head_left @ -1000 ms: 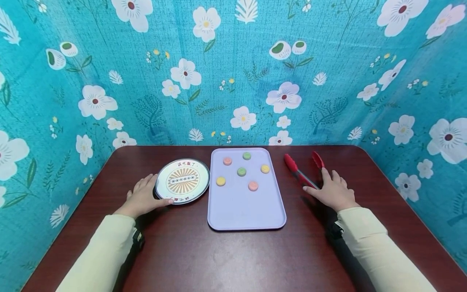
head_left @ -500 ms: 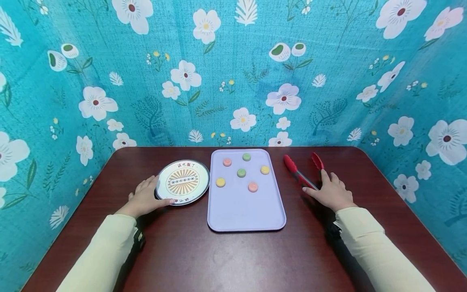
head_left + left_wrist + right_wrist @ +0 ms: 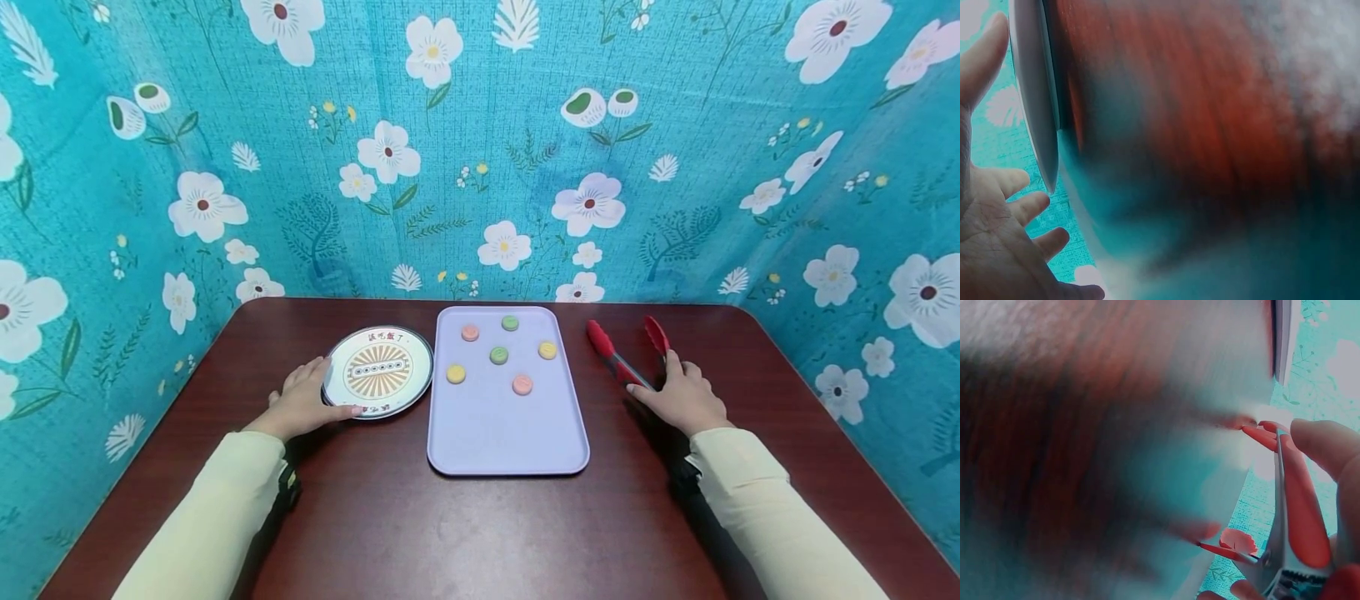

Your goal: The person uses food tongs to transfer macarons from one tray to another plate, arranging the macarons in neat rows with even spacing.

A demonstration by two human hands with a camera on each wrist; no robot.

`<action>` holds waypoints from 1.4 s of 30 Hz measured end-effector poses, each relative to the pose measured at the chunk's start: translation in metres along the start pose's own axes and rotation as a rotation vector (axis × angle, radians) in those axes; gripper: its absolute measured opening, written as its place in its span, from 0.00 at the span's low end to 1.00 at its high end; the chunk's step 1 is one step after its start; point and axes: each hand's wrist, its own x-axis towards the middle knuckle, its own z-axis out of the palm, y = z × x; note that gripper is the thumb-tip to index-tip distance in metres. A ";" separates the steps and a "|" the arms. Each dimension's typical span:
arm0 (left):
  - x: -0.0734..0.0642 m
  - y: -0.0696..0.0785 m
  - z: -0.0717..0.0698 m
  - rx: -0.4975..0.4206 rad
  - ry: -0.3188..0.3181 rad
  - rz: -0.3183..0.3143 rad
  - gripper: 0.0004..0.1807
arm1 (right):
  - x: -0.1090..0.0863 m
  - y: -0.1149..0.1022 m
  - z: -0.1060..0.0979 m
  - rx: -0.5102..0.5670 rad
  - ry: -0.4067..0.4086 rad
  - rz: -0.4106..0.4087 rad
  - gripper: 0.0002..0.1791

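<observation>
The right hand (image 3: 686, 396) holds the tongs (image 3: 612, 354) between thumb and fingers, their length pointing forward and slightly leftward beside the tray (image 3: 510, 437) of sweets (image 3: 498, 356) between both hands. The left hand (image 3: 300, 406) spreads wide, thumb at the plate's (image 3: 379, 372) near rim.

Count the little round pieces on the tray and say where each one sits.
6 on the tray: back green piece, back-left pink piece, right yellow piece, middle green piece, left yellow piece, front pink piece. None looks hidden.
</observation>
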 end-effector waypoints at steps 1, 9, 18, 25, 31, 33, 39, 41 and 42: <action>0.000 0.000 0.000 0.002 -0.003 0.003 0.68 | 0.001 0.000 0.000 0.000 0.000 0.002 0.60; 0.000 -0.001 0.001 0.017 -0.005 0.023 0.67 | 0.007 0.001 0.002 -0.001 -0.017 0.018 0.61; -0.005 0.001 0.000 0.022 -0.016 0.021 0.65 | 0.008 0.001 0.002 0.026 -0.051 0.039 0.62; -0.005 0.001 -0.001 0.023 -0.027 0.015 0.65 | 0.011 0.002 0.001 0.035 -0.068 0.062 0.62; -0.003 0.000 0.001 0.032 -0.024 0.011 0.65 | 0.010 0.000 -0.002 0.046 -0.080 0.062 0.61; -0.003 0.000 0.002 0.029 -0.022 0.011 0.65 | 0.009 0.000 -0.002 0.060 -0.083 0.065 0.60; -0.002 0.000 0.003 0.026 -0.021 0.018 0.64 | 0.010 0.003 -0.001 0.119 -0.098 0.075 0.61; -0.003 0.000 0.002 0.024 -0.025 0.017 0.64 | 0.012 0.005 -0.001 0.138 -0.101 0.072 0.61; -0.003 0.000 0.001 0.019 -0.027 0.017 0.64 | 0.013 0.005 -0.001 0.146 -0.101 0.067 0.61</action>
